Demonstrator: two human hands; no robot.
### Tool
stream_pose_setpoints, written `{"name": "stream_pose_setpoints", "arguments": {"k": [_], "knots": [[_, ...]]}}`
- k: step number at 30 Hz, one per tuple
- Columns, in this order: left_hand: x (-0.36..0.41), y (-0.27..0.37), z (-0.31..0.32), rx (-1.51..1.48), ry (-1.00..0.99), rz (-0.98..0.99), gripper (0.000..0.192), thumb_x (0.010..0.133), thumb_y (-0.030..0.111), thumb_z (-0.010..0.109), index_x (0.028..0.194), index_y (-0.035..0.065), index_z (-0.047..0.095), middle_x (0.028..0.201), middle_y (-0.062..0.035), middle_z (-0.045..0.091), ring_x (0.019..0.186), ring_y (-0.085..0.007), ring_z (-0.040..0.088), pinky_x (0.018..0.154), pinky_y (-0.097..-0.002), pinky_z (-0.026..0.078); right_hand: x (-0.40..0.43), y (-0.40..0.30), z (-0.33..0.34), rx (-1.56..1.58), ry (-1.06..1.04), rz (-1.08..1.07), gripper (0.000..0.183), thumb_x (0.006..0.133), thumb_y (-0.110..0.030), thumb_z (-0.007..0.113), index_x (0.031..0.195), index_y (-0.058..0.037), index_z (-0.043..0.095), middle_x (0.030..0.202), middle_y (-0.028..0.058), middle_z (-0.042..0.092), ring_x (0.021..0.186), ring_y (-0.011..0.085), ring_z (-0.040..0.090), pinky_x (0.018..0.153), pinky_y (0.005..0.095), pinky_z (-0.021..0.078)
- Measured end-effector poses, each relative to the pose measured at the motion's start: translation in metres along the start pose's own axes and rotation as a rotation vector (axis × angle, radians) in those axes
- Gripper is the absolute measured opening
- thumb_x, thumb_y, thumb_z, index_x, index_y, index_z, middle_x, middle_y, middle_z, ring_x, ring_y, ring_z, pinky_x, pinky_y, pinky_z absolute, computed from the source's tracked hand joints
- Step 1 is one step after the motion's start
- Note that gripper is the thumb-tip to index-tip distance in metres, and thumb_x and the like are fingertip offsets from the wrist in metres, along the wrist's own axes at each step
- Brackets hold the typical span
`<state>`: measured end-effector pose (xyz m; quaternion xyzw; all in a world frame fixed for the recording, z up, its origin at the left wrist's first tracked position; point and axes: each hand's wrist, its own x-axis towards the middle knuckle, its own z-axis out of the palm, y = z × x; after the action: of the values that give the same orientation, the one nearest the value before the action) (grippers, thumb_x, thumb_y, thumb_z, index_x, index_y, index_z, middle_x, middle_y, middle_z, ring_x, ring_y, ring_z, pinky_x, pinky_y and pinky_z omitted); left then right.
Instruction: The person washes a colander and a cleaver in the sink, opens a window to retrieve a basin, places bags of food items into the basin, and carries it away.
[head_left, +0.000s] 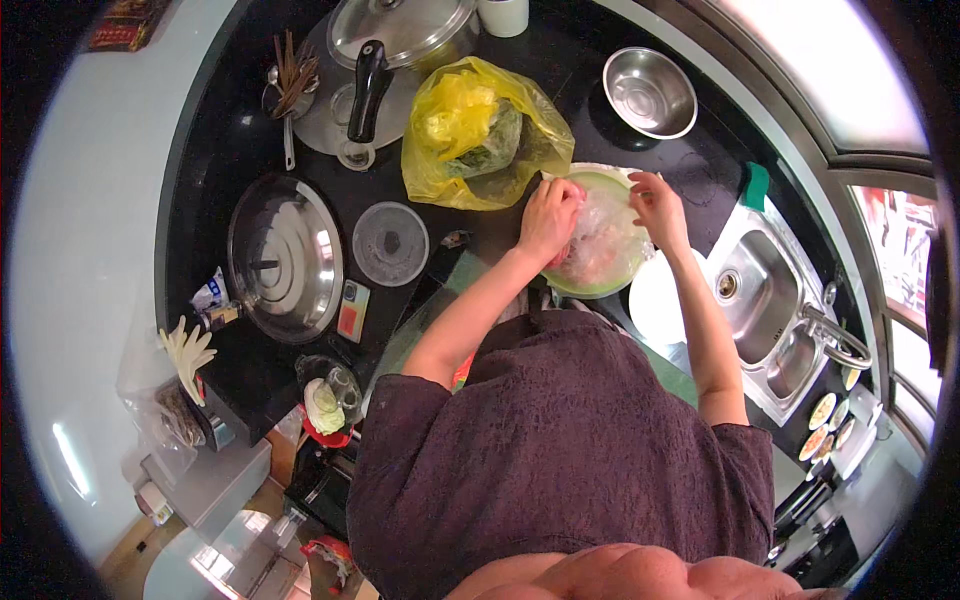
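A round green-rimmed board or tray (581, 289) lies on the dark counter in front of me, bearing a clear plastic bag (604, 229) with pinkish contents, perhaps meat. My left hand (553, 217) is at the left side of the bag, its fingers closed on the plastic and something reddish by them. My right hand (658, 206) is over the right edge of the board with its fingers curled and apart; whether it pinches any thin plastic is hard to tell. Just beyond, a yellow plastic bag (420, 169) holds leafy greens.
A white plate or bowl (660, 300) lies beside my right forearm, near a steel sink (757, 277). Farther back stands a steel bowl (649, 94). To the left are a large steel lid (289, 259), a clear plastic lid (390, 244), a phone (352, 311) and a lidded pot (401, 30).
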<state>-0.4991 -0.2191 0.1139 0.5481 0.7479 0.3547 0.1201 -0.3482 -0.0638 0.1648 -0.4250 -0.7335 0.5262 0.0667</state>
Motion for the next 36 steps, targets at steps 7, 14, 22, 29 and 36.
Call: {"name": "stream_pose_setpoints", "arguments": {"k": [7, 14, 22, 29, 36], "knots": [[0.003, 0.024, 0.012, 0.335, 0.031, 0.246, 0.016, 0.078, 0.020, 0.059, 0.085, 0.0062, 0.064, 0.099, -0.0051, 0.057, 0.097, -0.0236, 0.054, 0.086, -0.0371, 0.043, -0.005, -0.049, -0.014, 0.103, 0.034, -0.023, 0.012, 0.084, -0.007, 0.064, 0.094, -0.0020, 0.065, 0.074, 0.0020, 0.064, 0.063, 0.0077, 0.059, 0.054, 0.0217, 0.0471], [-0.006, 0.016, 0.105, 0.651, -0.249, 0.333, 0.023, 0.079, 0.025, 0.058, 0.093, 0.0131, 0.072, 0.100, -0.0028, 0.065, 0.104, -0.0198, 0.054, 0.093, -0.0396, 0.036, 0.031, -0.146, 0.051, 0.077, 0.007, -0.570, 0.019, 0.075, -0.004, 0.074, 0.082, -0.0034, 0.057, 0.079, 0.0007, 0.055, 0.070, 0.0084, 0.053, 0.061, 0.0221, 0.0437], [-0.011, 0.049, -0.007, 0.336, -0.094, 0.209, 0.018, 0.079, 0.020, 0.057, 0.091, 0.0122, 0.069, 0.092, -0.0029, 0.065, 0.101, -0.0248, 0.057, 0.086, -0.0465, 0.043, 0.102, -0.115, 0.122, -0.737, -0.269, -0.661, 0.020, 0.075, -0.015, 0.065, 0.093, -0.0060, 0.066, 0.098, 0.0148, 0.065, 0.084, 0.0329, 0.065, 0.075, 0.0445, 0.0511], [0.024, -0.012, -0.158, 0.223, 0.117, -0.327, 0.014, 0.077, 0.010, 0.061, 0.091, 0.0086, 0.064, 0.092, -0.0101, 0.064, 0.085, -0.0294, 0.062, 0.072, -0.0409, 0.051, 0.134, -0.122, 0.123, -0.756, -0.170, -0.713, 0.014, 0.081, -0.016, 0.056, 0.082, -0.0059, 0.066, 0.076, 0.0153, 0.067, 0.069, 0.0333, 0.067, 0.060, 0.0445, 0.0524], [0.018, -0.078, -0.174, 0.626, -0.476, -0.148, 0.024, 0.077, 0.007, 0.063, 0.100, 0.0083, 0.068, 0.100, -0.0092, 0.065, 0.110, -0.0278, 0.053, 0.091, -0.0471, 0.041, 0.167, -0.115, 0.134, -1.293, -0.083, -0.602, 0.013, 0.079, -0.015, 0.059, 0.081, -0.0078, 0.070, 0.083, 0.0154, 0.068, 0.080, 0.0276, 0.068, 0.062, 0.0388, 0.0544]]}}
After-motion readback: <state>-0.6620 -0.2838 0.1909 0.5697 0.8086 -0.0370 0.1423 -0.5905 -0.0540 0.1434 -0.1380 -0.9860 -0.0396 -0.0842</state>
